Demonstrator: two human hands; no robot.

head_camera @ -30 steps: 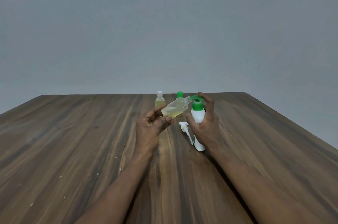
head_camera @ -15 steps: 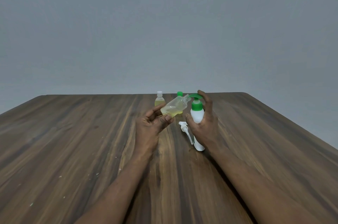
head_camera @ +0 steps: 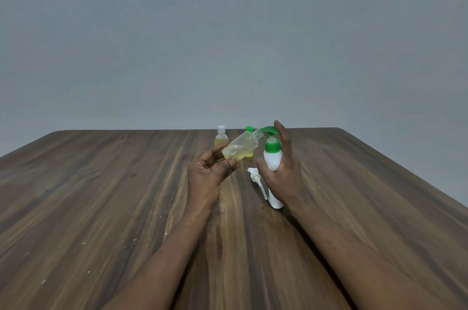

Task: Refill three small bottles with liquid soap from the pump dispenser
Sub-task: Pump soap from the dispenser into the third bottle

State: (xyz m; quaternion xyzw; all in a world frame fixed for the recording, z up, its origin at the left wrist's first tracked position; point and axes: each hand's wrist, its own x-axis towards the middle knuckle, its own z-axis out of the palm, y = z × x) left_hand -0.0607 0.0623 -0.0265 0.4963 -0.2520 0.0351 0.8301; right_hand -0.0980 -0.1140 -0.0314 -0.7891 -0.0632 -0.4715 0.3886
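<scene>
My right hand [head_camera: 281, 173] grips the white pump dispenser [head_camera: 272, 161], which stands on the table, and its forefinger rests on the raised green pump head [head_camera: 269, 129]. My left hand [head_camera: 210, 170] holds a clear small bottle [head_camera: 240, 149], tilted, its open neck up at the pump's spout. Yellowish liquid lies in the bottle's lower part. Behind it stand a small bottle with a white cap [head_camera: 221, 137] and one with a green cap [head_camera: 249, 129], mostly hidden. A white spray cap with its tube [head_camera: 256, 178] lies on the table between my hands.
The dark wooden table [head_camera: 101, 208] stretches wide on both sides, with a rounded far right corner. A plain grey wall stands behind it. Small pale specks dot the table's near left part.
The green pump head has risen, with my right forefinger riding up on it. The tilted bottle stays at the spout.
</scene>
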